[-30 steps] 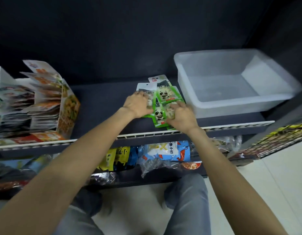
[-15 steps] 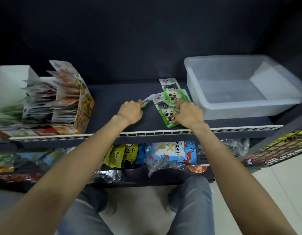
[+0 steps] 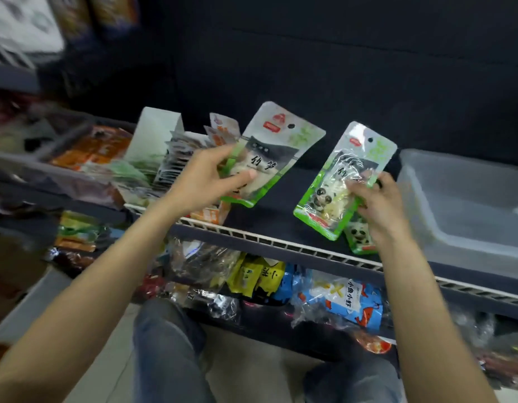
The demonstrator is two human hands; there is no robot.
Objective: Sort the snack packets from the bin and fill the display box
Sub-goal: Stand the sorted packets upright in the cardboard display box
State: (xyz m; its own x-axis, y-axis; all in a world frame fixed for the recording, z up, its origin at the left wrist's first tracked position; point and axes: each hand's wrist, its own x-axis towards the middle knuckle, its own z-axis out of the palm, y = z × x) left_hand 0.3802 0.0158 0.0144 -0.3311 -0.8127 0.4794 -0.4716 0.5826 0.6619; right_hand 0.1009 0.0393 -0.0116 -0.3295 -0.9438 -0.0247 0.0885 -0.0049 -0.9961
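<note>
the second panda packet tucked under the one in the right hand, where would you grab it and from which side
Judging from this view, take the lower panda packet by its bottom green edge, coming from below, on the near side. Only that end shows, sticking out past the upper green packet and the right hand, over the shelf's front rail. A flat pouch suits a thumb-and-finger pinch across its faces.

Three green panda packets point(image 3: 343, 181), one clear bin point(image 3: 467, 216), two hands point(image 3: 199, 181).
</note>
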